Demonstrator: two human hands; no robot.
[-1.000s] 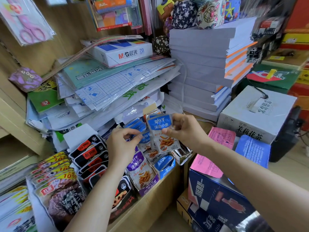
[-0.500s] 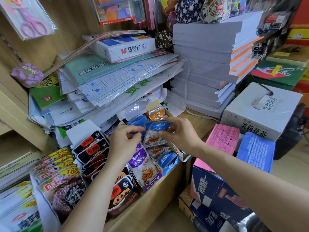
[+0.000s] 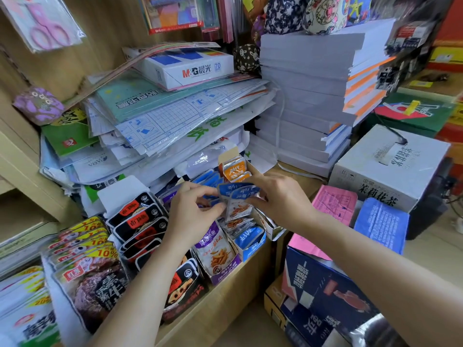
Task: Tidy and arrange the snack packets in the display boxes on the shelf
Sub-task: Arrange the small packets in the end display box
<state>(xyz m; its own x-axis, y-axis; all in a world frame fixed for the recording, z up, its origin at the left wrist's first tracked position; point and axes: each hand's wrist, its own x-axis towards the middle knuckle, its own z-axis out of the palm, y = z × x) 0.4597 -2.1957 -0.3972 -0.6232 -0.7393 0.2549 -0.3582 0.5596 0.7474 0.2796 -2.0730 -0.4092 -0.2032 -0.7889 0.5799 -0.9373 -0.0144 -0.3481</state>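
Observation:
Both hands meet over the blue display box (image 3: 250,244) on the wooden shelf. My right hand (image 3: 278,199) pinches a blue-topped snack packet (image 3: 238,199) by its right edge, the packet bent forward over the box. My left hand (image 3: 193,214) pinches the same packet at its left edge, fingers curled among the blue packets behind. More blue packets (image 3: 209,176) stand at the back of the box. Orange packets (image 3: 234,169) stand in a small box behind my right hand. A purple box (image 3: 220,274) of packets sits in front of my left wrist.
Black and red snack packets (image 3: 135,221) fill a white box at left, and yellow-labelled packs (image 3: 82,246) lie further left. Stacked paper and plastic sleeves (image 3: 175,113) overhang the boxes. White paper reams (image 3: 305,96) rise behind. Cartons (image 3: 390,166) and pink and blue bundles (image 3: 335,204) crowd the right.
The blue-topped packet was held upright above the box a second ago; it has come down and tipped forward into the blue box, with both hands following it lower.

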